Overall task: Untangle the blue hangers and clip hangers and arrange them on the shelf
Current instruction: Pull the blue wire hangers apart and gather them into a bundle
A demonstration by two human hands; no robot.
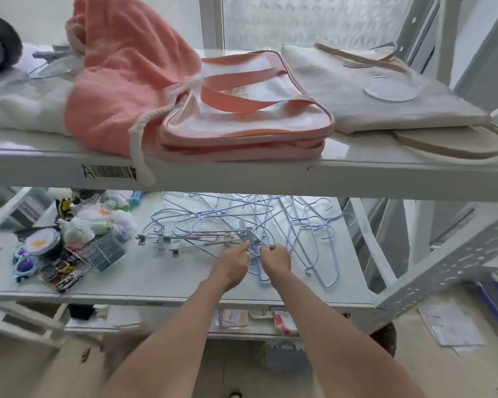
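Because the blue hangers (270,225), tangled with the clip hangers (184,239) mid-shelf (156,277), look light, springy and snag-prone, left hand (232,267) and right hand (276,258) pinch wires at the pile's 6 o'clock edge.

A white metal shelving unit (242,173) with perforated grey uprights (443,277) stands before a frosted patterned window (314,21) that lets in daylight. Below is what seems a pale beige floor (242,369).

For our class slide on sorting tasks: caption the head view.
Both hands, left and right, pick at tangled blue hangers beside clip hangers on the shelf.
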